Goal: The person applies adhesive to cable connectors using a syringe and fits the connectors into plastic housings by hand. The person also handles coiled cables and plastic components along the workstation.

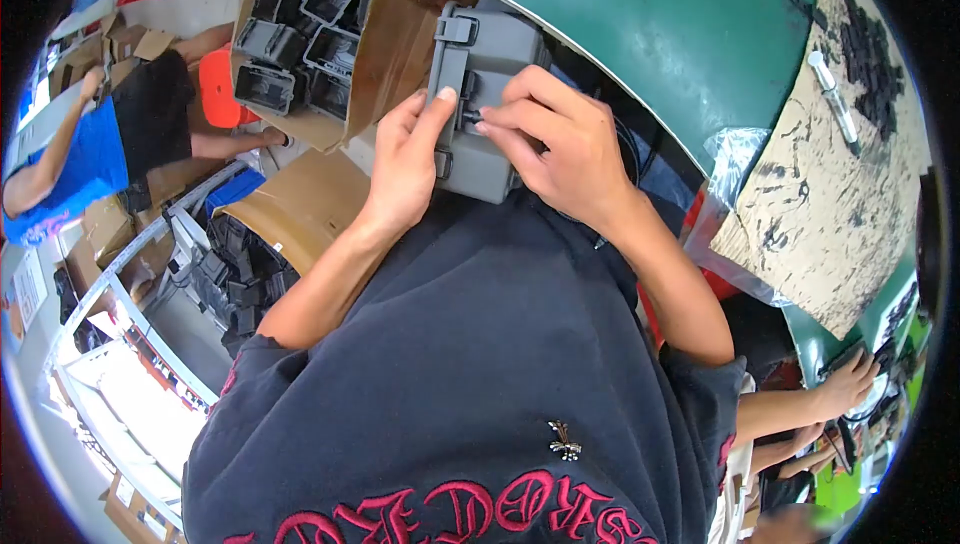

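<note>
A grey plastic case (485,169) with latches along its left side lies at my lap, against the edge of the green table. My left hand (405,159) is closed on the case's latch side, its thumb pressing on the grey rim. My right hand (565,139) is pinched over the middle of that side, thumb and fingertips together at a small dark part (470,116). The fingertips hide most of this part, and its shape is hard to make out.
A cardboard box (390,54) of open grey cases stands left of the case. The green table (660,24) carries brown cardboard (800,214) with black bits and a white tube (833,94). A person in blue (85,159) is at left; a co-worker's hand (850,384) shows lower right.
</note>
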A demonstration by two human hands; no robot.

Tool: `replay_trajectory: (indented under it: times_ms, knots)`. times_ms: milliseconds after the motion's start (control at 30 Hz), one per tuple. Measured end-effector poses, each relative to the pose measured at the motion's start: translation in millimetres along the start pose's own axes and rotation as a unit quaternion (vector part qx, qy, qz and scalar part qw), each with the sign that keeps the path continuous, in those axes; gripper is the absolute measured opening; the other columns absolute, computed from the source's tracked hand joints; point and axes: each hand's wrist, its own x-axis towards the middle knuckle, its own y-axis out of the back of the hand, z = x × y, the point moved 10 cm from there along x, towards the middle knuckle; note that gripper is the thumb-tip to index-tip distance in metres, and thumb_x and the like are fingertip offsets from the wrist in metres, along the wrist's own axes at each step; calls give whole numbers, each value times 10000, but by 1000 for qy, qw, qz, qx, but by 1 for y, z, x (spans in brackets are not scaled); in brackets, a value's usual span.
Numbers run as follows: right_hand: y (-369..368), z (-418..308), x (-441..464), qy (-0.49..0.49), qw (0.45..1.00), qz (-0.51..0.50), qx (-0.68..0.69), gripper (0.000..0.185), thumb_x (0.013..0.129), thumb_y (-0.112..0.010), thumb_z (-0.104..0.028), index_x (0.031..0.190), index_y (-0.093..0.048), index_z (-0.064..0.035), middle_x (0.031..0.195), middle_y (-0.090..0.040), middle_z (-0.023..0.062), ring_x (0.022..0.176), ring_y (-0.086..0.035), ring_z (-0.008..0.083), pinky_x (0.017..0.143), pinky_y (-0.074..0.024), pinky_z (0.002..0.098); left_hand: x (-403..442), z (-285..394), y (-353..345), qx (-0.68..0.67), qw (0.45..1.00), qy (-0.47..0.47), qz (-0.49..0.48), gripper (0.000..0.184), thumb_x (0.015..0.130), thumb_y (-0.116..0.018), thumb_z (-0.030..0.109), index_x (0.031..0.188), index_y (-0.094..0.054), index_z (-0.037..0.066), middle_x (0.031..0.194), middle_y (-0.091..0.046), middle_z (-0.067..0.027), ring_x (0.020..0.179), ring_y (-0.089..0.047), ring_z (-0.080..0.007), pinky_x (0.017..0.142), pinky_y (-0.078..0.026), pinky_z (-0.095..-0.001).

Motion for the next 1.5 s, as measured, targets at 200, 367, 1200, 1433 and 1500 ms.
replay_trajectory:
  times_ms: [200,367,1200,1433,1500]
  knots:
    - [-1,-1,6,-4,999,-30,-11,130,737,-765,-38,802,-653,-28,811,-564,57,642,-590,228,567,-476,325,-1,-5,4,-14,1000,-1,23,315,1029,-492,283,1082,-624,3,941,-659,-18,819,-578,-41,731,-477,-224]
    - [-6,-1,6,-6,999,-37,-32,133,734,-761,-45,795,-644,-36,812,-561,55,666,-600,244,573,-478,341,-3,-5,2,-28,999,-9,34,308,1032,-489,283,1076,-624,11,952,-653,-13,824,-568,-37,731,-469,-219]
    - [-12,1,-2,-54,998,21,-15,147,737,-758,-39,777,-621,-8,782,-546,76,673,-576,259,593,-463,339,-10,-2,15,106,989,-51,92,396,1037,-458,363,1133,-580,-1,970,-594,-38,906,-510,-87,821,-429,-248]
    - [-12,-9,2,-34,997,38,-50,146,725,-779,-77,764,-644,-37,780,-546,65,697,-582,254,602,-468,355,-20,-16,20,-190,972,47,129,337,1022,-489,270,1262,-566,47,1124,-652,-66,1046,-597,-156,923,-484,-323]
    - [-4,-12,-1,-2,997,44,-56,149,727,-779,-81,765,-643,-33,774,-537,76,704,-569,266,616,-467,365,-19,-51,25,-229,956,163,89,333,1021,-491,269,1271,-567,62,1149,-649,-66,1065,-600,-164,927,-489,-324]
